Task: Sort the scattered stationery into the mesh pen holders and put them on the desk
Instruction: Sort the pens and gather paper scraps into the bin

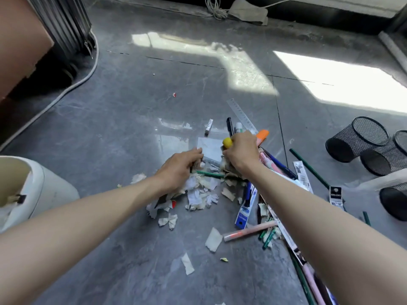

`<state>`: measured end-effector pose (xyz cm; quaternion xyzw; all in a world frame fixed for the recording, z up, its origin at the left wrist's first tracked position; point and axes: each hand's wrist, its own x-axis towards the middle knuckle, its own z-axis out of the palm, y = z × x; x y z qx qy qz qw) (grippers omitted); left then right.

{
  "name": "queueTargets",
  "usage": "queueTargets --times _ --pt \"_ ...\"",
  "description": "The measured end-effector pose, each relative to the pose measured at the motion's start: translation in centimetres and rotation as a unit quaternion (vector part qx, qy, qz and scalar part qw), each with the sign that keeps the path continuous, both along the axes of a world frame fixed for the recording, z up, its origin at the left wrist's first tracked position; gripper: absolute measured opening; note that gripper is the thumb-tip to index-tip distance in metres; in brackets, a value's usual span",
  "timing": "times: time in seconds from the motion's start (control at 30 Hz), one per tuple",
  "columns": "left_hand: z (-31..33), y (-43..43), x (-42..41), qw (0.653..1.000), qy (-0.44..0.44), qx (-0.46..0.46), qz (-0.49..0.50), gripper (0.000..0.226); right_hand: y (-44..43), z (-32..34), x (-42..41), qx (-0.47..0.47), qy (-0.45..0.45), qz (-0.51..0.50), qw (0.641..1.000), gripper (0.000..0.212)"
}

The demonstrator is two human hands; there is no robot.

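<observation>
The right hand [241, 150], fingers curled round markers [262, 135], sits nearer the tipped mesh pen holders [356, 139] at three o'clock; whether the left hand [179, 166] grips anything I cannot tell.

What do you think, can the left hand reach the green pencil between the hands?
Probably yes: the left hand is right beside the pencil, which lies uncovered on paper scraps.
</observation>
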<state>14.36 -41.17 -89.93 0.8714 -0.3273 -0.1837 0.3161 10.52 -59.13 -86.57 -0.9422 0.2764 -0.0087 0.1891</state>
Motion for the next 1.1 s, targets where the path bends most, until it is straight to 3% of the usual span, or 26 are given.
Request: queueTargets --times 0.1,0.17,0.23,0.33,0.43,0.53,0.6,0.67,0.77,0.87,0.97,1.1 --pt "0.0 0.5 -1.8 0.999 -0.012 -0.020 -0.027 0.057 -0.5 0.1 -2.2 -0.027 -0.030 -0.004 0.999 0.010" --pt "0.0 0.9 -3.1 0.998 -0.025 -0.040 -0.046 0.044 0.1 0.1 -3.3 -0.041 -0.054 0.039 0.997 0.031" --pt "0.2 1.3 -3.9 0.995 -0.033 -0.055 -0.080 0.032 1.2 0.1 -4.0 0.003 -0.076 0.088 0.993 0.028" --pt "0.4 1.7 -4.5 0.990 -0.055 -0.067 -0.115 0.017 2.7 0.1 -5.0 0.068 -0.034 0.133 0.988 0.033" --pt "1.2 2.4 -4.2 0.991 -0.090 -0.028 -0.091 0.014 3.6 0.5 -6.6 0.042 -0.027 0.176 0.983 0.039" --pt "1.3 3.9 -3.8 0.971 -0.211 0.022 -0.110 0.007 3.7 0.6 -8.3 0.010 0.001 0.188 0.982 0.037" --pt "1.4 5.1 -3.8 0.961 -0.252 0.085 -0.079 0.022 3.8 0.4 -9.1 -0.012 0.037 0.187 0.982 0.028" --pt "1.4 6.2 -4.2 0.960 -0.229 0.163 -0.006 0.045 4.1 0.4 -9.6 -0.005 0.052 0.162 0.985 0.023" --pt "1.2 6.9 -5.1 0.974 -0.068 0.201 0.076 0.056 5.7 0.6 -9.8 0.027 0.059 0.161 0.985 0.017" --pt "1.7 6.8 -6.9 0.990 0.012 0.140 -0.009 0.051 8.1 0.6 -10.1 0.091 0.076 0.180 0.977 0.008" --pt "2.4 6.4 -9.2 0.993 0.030 0.065 -0.093 0.041 10.0 0.7 -10.7 0.182 0.091 0.184 0.962 0.014" --pt "2.5 7.2 -9.9 0.994 -0.094 0.049 -0.024 0.032 9.6 1.9 -11.9 0.169 0.001 0.120 0.978 0.016"
